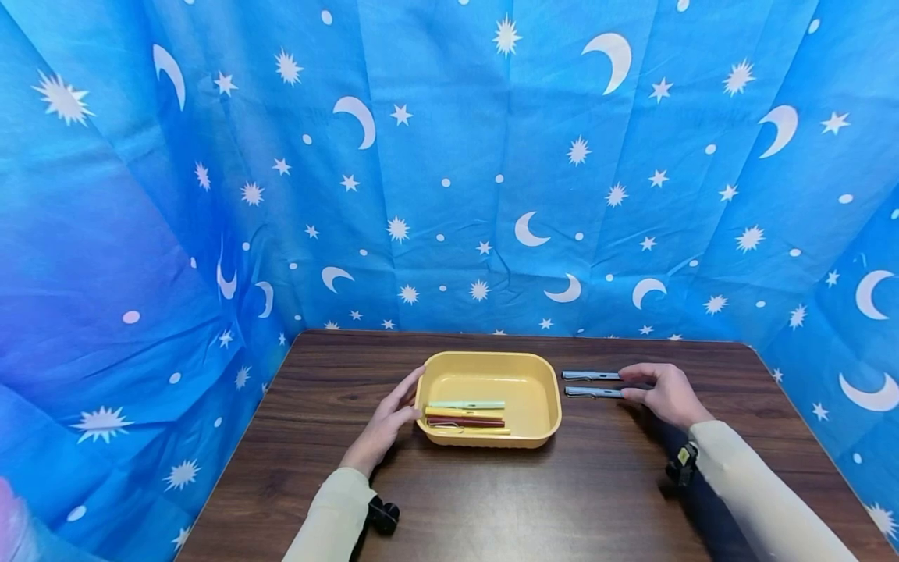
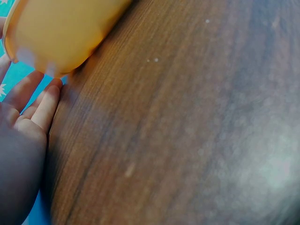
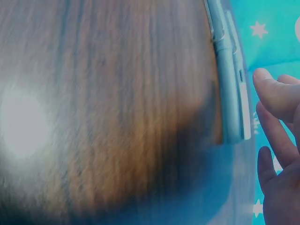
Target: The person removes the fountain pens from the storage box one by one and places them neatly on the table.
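While the left hand (image 1: 382, 429) rests at the 8 o'clock side of the yellow tray (image 1: 528, 396), we see its fingers lying loosely extended along the outer wall, with no firm grip on it. Inside, toward 8 o'clock, 4 pens lie lengthwise in a loose row: a pale green pen (image 1: 465, 405), a yellow pen (image 1: 456, 412), a dark red pen (image 1: 481, 422) and, nearest the front wall, a second, yellow-toned pen (image 1: 485, 431).

Just past the rim, between 2 and 3 o'clock, 2 grey-blue pens (image 1: 590, 375) lie side by side on the dark wooden table (image 1: 506, 507), a narrow gap between them. At their 3 o'clock ends we find the right hand (image 1: 667, 394), its thumb and fingers slightly parted and curled around nothing. Since the right wrist view is tight and soft, we cannot be sure whether a fingertip touches either pen.

As we judge it, the likeliest trouble is a nudge: these barrels look smooth and slim, so a stray fingertip could push the 2 apart or roll 1 away. A grip at the very ends could let their 9 o'clock ends droop or swivel. We also watch the tray: too hard a push from the left hand could slide it toward 3 o'clock, into the pens lying close beside it.
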Motion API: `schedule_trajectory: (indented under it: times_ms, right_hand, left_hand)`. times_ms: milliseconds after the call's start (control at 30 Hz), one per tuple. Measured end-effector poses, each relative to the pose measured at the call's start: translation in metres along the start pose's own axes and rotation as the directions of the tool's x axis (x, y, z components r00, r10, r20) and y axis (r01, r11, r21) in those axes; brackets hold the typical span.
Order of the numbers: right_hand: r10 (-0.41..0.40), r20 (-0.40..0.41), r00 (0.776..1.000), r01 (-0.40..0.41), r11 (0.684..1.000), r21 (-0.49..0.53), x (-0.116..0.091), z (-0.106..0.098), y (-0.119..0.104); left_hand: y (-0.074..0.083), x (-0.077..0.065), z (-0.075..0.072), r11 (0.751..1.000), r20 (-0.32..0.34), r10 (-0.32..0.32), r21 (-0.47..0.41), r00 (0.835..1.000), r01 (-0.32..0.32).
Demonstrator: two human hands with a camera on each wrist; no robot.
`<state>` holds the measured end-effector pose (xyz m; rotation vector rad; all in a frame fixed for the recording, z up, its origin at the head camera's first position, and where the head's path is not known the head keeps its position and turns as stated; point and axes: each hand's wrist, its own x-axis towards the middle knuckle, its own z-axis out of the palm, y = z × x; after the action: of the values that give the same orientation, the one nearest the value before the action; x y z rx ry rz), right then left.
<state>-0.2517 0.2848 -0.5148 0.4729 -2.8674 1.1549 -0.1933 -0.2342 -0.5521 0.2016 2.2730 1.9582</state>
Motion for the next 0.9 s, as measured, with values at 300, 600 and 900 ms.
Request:
schedule_trajectory:
  times_ms: [300,600,900]
  right_hand:
    - [0.043,-0.009,0.999,-0.042,0.995,0.087,0.004,0.000,-0.029]
    - [0.023,-0.002,1.000,-0.023,0.994,0.107,0.016,0.013,-0.066]
    - [-0.038,0.022,0.999,0.034,0.988,0.150,0.028,0.031,-0.098]
  left_hand:
    - [-0.001,-0.001,-0.001,1.000,0.006,0.007,-0.002,1.000,-0.007]
    - [-0.003,0.000,-0.002,1.000,0.002,0.017,0.004,1.000,-0.017]
    - [-0.005,-0.001,-0.003,1.000,0.016,0.014,-0.006,1.000,-0.014]
